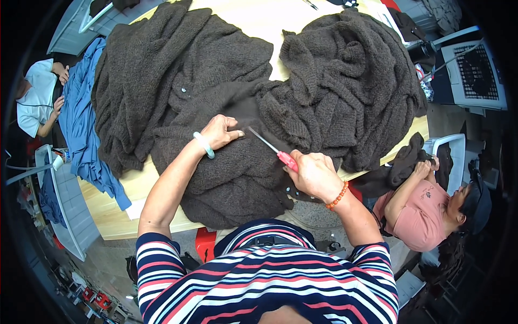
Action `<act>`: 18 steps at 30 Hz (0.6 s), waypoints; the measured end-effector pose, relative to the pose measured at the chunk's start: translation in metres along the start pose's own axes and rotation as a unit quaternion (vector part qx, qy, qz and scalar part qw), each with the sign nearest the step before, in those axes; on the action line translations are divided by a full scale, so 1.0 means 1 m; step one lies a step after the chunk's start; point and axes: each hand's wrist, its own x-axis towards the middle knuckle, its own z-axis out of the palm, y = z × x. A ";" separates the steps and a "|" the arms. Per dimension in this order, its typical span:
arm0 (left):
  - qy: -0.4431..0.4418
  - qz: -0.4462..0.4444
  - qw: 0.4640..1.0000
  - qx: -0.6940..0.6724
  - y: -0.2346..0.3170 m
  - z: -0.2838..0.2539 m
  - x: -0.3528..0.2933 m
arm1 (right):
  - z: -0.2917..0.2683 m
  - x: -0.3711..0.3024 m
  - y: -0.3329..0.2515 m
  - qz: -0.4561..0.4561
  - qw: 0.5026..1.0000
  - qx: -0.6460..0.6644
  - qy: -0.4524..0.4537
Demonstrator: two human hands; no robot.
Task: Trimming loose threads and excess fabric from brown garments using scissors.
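A large heap of dark brown knitted garments [226, 167] lies in front of me on the table. My left hand [218, 132], with a pale bangle at the wrist, is closed on the knit near the middle, its thumb and forefinger close together. In my right hand [317, 174], which has an orange bead bracelet at the wrist, is a thin metal rod tool with a red handle [286, 159]. The tool slants up and left, its tip at the knit just right of my left fingertips. Whether the tip touches the knit I cannot tell.
More brown knits [356, 86] are piled right of centre on the pale wooden table [116, 227]. Blue cloth [81, 119] hangs over the left edge beside one person's hands. At the right, a person in pink [415, 216] handles dark knit by a white bin [456, 156].
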 end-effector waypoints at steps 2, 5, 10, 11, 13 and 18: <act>0.028 0.056 0.998 0.022 0.004 0.006 0.000 | 0.002 0.000 0.000 -0.032 0.999 -0.010 0.008; 0.041 0.034 0.999 -0.003 0.004 0.008 -0.004 | -0.005 -0.002 -0.003 -0.025 0.999 0.018 -0.014; 0.021 0.016 0.999 0.025 0.009 0.007 -0.003 | 0.002 -0.002 0.000 -0.035 0.999 0.019 -0.020; 0.023 0.015 0.999 0.025 0.004 0.007 -0.003 | 0.001 -0.001 0.000 -0.037 0.999 0.019 -0.021; 0.042 0.003 0.999 0.016 -0.011 0.006 -0.007 | -0.002 0.001 0.000 -0.004 1.000 0.017 0.013; -0.002 -0.094 0.993 0.066 -0.004 -0.046 -0.022 | -0.006 -0.002 0.009 0.000 1.000 0.029 0.007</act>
